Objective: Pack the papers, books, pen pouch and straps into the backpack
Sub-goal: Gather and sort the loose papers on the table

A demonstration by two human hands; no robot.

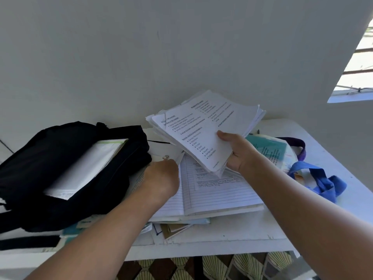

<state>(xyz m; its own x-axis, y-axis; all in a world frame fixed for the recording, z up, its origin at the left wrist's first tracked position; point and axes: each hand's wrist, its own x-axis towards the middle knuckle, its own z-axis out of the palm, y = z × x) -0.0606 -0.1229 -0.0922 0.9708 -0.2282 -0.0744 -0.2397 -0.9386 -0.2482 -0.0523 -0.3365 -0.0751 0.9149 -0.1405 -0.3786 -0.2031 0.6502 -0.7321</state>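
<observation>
Right hand [240,154]: fingers pinching paper stack [203,130], raised above desk [222,239]. Left hand [161,176]: on loose sheets, grip indiscernible. Backpack [60,158]: open, left. Advised: square edges, slide in flat beside booklet [84,168].

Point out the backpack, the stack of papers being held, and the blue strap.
backpack [50,150]: head view, on its black top panel.
stack of papers [193,134]: head view, on the printed top sheet.
blue strap [321,178]: head view, on its folded middle.
</observation>
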